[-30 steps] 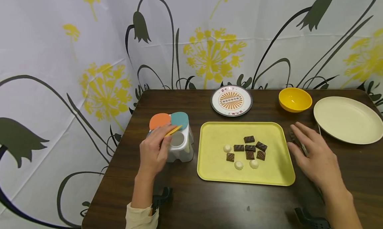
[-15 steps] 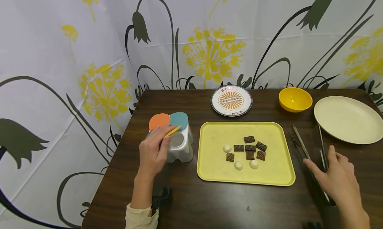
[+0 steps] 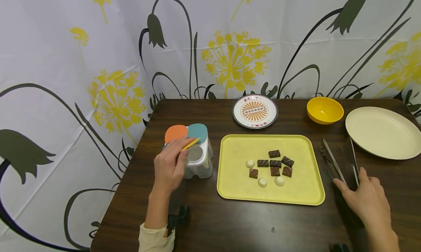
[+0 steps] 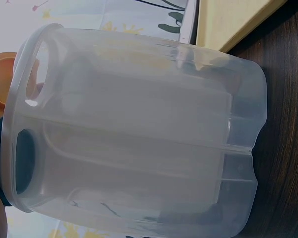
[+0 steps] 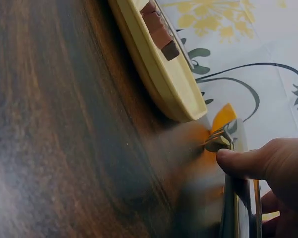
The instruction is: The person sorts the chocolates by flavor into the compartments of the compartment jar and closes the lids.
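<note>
A yellow lid [image 3: 190, 143] tilts in the left hand [image 3: 169, 164], pinched between thumb and fingers, atop the pale container [image 3: 198, 170] under those fingers. Metal tongs [image 3: 334, 160], arms spread, point away from the right hand [image 3: 369, 200], whose parted thumb and fingers hold them. Between the hands lies a yellow tray [image 3: 231, 188] of chocolates [image 3: 275, 164]; beyond the right hand sit a yellow bowl [image 3: 325, 111] and cream plate [image 3: 383, 133]

red characters [image 3: 251, 98] on the white plate's rim [image 3: 235, 113], too small to read
</note>
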`<state>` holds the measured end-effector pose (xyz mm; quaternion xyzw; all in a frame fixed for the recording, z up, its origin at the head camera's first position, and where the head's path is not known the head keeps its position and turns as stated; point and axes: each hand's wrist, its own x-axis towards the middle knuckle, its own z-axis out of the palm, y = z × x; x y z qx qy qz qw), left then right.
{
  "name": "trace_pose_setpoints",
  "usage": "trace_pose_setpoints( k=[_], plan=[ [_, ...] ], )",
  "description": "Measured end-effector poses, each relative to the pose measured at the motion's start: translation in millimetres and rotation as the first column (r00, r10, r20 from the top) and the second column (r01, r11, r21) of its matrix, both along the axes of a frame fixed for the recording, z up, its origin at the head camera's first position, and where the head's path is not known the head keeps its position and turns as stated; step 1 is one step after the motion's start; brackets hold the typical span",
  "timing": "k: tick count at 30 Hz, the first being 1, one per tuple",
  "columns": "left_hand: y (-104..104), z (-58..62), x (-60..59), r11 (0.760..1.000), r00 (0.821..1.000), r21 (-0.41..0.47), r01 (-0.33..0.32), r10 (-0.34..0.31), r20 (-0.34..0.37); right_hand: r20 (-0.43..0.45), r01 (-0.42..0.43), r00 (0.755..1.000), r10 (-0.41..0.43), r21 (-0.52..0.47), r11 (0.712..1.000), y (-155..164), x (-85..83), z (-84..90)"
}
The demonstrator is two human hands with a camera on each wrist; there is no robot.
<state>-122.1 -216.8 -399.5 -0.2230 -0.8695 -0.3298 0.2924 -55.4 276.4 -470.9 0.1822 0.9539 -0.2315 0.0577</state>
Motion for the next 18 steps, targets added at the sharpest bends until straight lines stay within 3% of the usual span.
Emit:
trace_pose_setpoints(
  k=[18],
  plan=[
    [0.1,-0.3,-0.5,1.0,1.0,-0.001,-0.007,0.007,0.007,-0.087,-0.024,0.996,0.024,0.002,1.0,11.2,7.9,1.1]
  ],
)
